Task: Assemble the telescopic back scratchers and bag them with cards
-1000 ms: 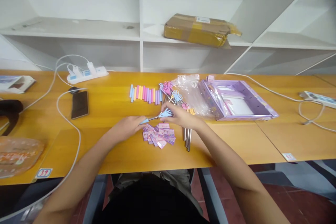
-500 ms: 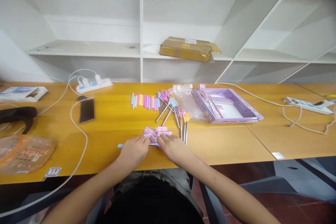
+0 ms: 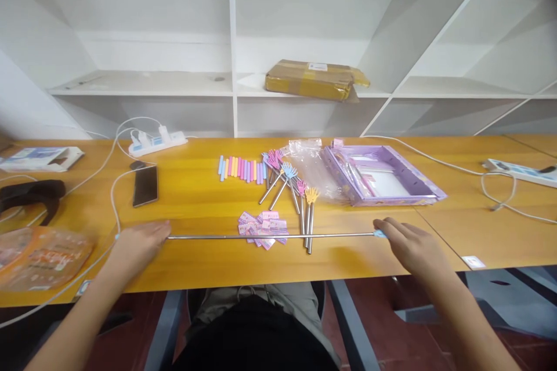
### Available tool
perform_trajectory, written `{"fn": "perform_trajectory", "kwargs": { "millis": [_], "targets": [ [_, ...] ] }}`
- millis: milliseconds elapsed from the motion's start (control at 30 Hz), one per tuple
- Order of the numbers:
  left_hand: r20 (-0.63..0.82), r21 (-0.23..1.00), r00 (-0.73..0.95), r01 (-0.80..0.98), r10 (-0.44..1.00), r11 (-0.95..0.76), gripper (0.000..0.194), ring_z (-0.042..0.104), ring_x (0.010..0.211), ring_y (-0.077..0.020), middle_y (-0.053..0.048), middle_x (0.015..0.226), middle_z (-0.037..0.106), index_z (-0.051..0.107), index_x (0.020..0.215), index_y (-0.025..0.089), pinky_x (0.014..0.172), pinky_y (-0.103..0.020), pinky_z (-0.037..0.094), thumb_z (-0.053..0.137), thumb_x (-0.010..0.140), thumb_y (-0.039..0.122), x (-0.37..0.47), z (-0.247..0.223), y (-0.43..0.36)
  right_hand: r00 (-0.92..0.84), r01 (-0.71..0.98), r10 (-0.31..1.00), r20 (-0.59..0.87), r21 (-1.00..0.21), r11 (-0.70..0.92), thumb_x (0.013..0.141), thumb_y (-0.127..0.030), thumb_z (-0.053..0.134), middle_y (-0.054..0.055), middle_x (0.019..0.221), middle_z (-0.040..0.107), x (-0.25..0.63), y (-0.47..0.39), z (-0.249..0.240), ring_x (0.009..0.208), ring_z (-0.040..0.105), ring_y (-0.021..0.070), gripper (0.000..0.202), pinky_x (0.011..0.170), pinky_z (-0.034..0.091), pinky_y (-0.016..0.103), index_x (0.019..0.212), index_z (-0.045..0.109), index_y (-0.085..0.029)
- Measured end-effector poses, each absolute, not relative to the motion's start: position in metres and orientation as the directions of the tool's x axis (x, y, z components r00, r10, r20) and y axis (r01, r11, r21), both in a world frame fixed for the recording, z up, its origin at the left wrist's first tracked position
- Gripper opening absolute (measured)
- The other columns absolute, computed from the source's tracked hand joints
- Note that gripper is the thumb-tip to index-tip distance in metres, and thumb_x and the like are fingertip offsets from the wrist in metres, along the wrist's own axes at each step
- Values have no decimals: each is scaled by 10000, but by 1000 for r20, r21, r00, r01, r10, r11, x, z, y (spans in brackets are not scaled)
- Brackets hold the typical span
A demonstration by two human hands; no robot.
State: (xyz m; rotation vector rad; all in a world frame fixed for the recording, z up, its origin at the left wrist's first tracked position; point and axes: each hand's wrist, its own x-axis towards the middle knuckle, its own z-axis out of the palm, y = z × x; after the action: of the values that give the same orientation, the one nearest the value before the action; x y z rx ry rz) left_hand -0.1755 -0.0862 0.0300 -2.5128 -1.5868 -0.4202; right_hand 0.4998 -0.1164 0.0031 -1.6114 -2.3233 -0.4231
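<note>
A telescopic back scratcher [image 3: 331,235] is stretched level between my hands, its thin metal rod drawn out long. My left hand [image 3: 141,242] is closed around the handle end. At the other end, my right hand [image 3: 411,243] grips the light blue hand-shaped head. Below the rod lies a pile of small pink and purple cards [image 3: 263,226]. Beyond it are several shorter back scratchers [image 3: 288,177] with pink, blue and yellow hand-shaped heads. A row of coloured handle sleeves [image 3: 243,169] lies to their left.
A purple tray box [image 3: 395,171] and clear plastic bags [image 3: 307,165] lie at the back right. On the left are a phone [image 3: 145,184], a power strip [image 3: 161,140], white cables and an orange-printed bag [image 3: 47,258]. A taped carton [image 3: 311,79] rests on the shelf.
My hands have moved from close together over the cards to far apart, left and right. The back scratcher's rod has been pulled out to a long length between them.
</note>
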Motion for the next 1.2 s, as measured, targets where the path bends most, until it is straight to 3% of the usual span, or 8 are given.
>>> {"fn": "perform_trajectory", "kwargs": {
  "millis": [133, 267, 400, 567, 633, 800, 967, 1200],
  "targets": [
    [183, -91, 465, 885, 866, -456, 233, 730, 725, -245, -56, 790, 750, 674, 890, 234, 631, -314, 489, 464, 981, 190, -168, 23, -95, -251, 968, 914, 319, 57, 246, 929, -62, 400, 103, 1164, 795, 519, -131, -15, 797, 749, 261, 444, 642, 490, 356, 1237, 675, -225],
    [296, -134, 526, 850, 798, -510, 259, 709, 840, -262, -61, 884, 736, 676, 965, 231, 766, -368, 533, 490, 1068, 379, -158, 21, -94, 4, 999, 966, 259, -39, 6, 955, -169, 454, 114, 1079, 817, 521, -140, -31, 781, 773, 287, 415, 588, 473, 335, 1324, 641, -207],
    [377, -157, 624, 772, 685, -616, 320, 650, 763, -239, -35, 806, 691, 659, 868, 231, 745, -372, 516, 492, 1098, 378, -160, 16, -95, 260, 962, 942, 210, -143, -233, 971, -270, 478, 125, 827, 791, 537, -146, -43, 669, 741, 316, 338, 545, 447, 346, 1217, 699, -200],
    [447, -146, 638, 743, 627, -653, 245, 667, 805, -219, -36, 860, 726, 703, 1011, 227, 780, -357, 532, 502, 1110, 327, -158, 9, -99, 412, 900, 890, 198, -244, -362, 923, -410, 573, 113, 724, 749, 547, -152, -49, 592, 713, 312, 290, 493, 412, 331, 1073, 737, -224],
    [447, -131, 640, 738, 625, -662, 232, 673, 816, -221, -36, 867, 732, 713, 1037, 231, 796, -362, 539, 514, 1107, 327, -156, 8, -100, 438, 884, 877, 198, -269, -381, 897, -401, 587, 111, 713, 742, 546, -152, -49, 589, 702, 312, 283, 509, 425, 339, 1065, 733, -228],
    [457, -154, 652, 728, 605, -668, 306, 701, 858, -220, -39, 899, 756, 736, 1066, 215, 841, -357, 557, 481, 1123, 374, -157, 0, -99, 452, 865, 850, 272, -366, -344, 812, -283, 535, 136, 954, 799, 537, -147, -54, 761, 741, 309, 377, 684, 520, 378, 1147, 689, -204],
    [456, -92, 595, 771, 662, -630, 424, 738, 895, -215, -56, 971, 790, 757, 1070, 205, 857, -344, 582, 435, 1131, 474, -162, -13, -100, 417, 879, 831, 367, -396, -266, 830, -315, 504, 150, 1000, 776, 532, -138, -61, 925, 735, 323, 346, 807, 542, 407, 1089, 696, -190],
    [503, 30, 611, 694, 611, -719, 306, 725, 773, -170, -50, 902, 783, 751, 1094, 190, 740, -272, 567, 507, 1122, 372, -113, -9, -112, 362, 892, 865, 347, -398, -214, 877, -331, 536, 140, 972, 776, 489, -108, -50, 861, 721, 300, 279, 774, 538, 397, 1042, 714, -192]
  ]
}}
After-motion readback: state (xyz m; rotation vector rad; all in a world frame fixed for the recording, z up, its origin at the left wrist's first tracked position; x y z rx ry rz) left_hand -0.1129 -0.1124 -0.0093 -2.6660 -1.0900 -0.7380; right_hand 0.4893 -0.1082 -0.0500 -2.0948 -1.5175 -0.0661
